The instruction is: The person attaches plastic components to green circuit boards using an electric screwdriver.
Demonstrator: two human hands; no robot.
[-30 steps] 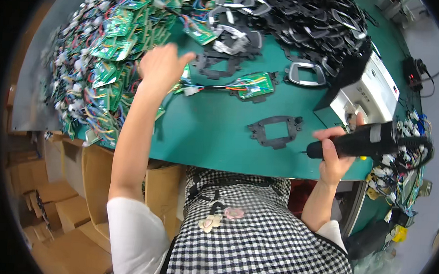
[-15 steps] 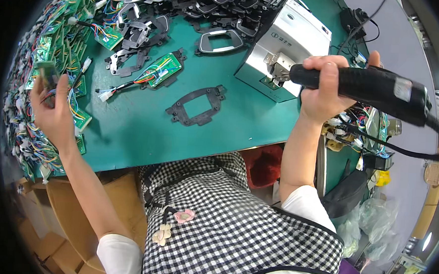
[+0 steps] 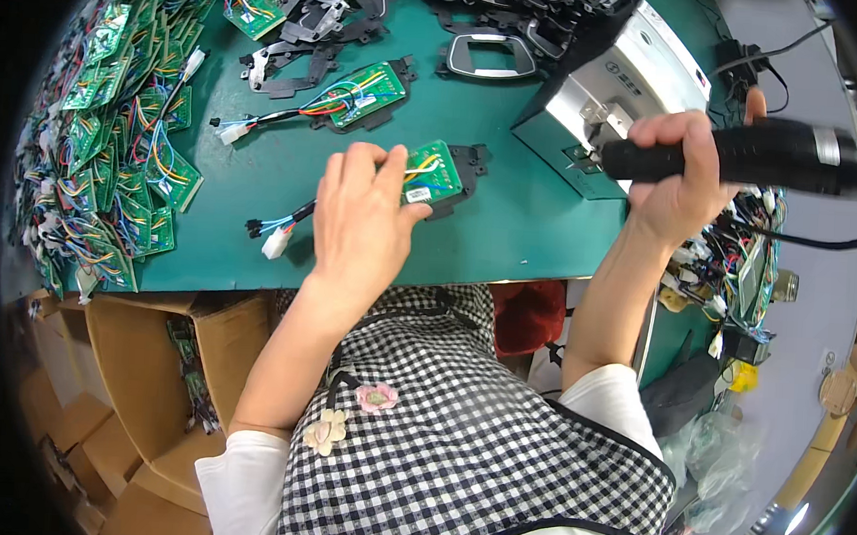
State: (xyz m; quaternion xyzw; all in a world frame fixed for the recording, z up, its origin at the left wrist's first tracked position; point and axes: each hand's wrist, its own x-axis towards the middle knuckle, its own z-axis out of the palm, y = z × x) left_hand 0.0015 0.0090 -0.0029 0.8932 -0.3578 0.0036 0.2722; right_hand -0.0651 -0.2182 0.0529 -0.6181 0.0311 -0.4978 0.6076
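My left hand (image 3: 361,216) is closed on a green circuit board (image 3: 434,167), thumb and fingers at its edges. That board lies over a black plastic frame (image 3: 470,166), and its wires run out under my palm to a white connector (image 3: 276,243). In my right hand (image 3: 683,174) is a black electric screwdriver (image 3: 788,156), gripped around its body. Its front end meets the metal outlet of a silver box-shaped machine (image 3: 642,70); the bit's tip is hard to make out. Beyond my left hand, another wired board (image 3: 375,92) rests on its own black frame.
Many wired circuit boards (image 3: 101,144) are heaped along the left side. Black frames, some with silver rims (image 3: 493,56), pile up at the back. The screwdriver's cable (image 3: 817,241) trails right, above more wired parts (image 3: 729,269). An open cardboard box (image 3: 127,378) stands below the table's left edge.
My left hand has come right from the heap, bringing a circuit board onto the loose black frame. My right hand still holds the screwdriver at the machine. The whole view has shifted slightly.
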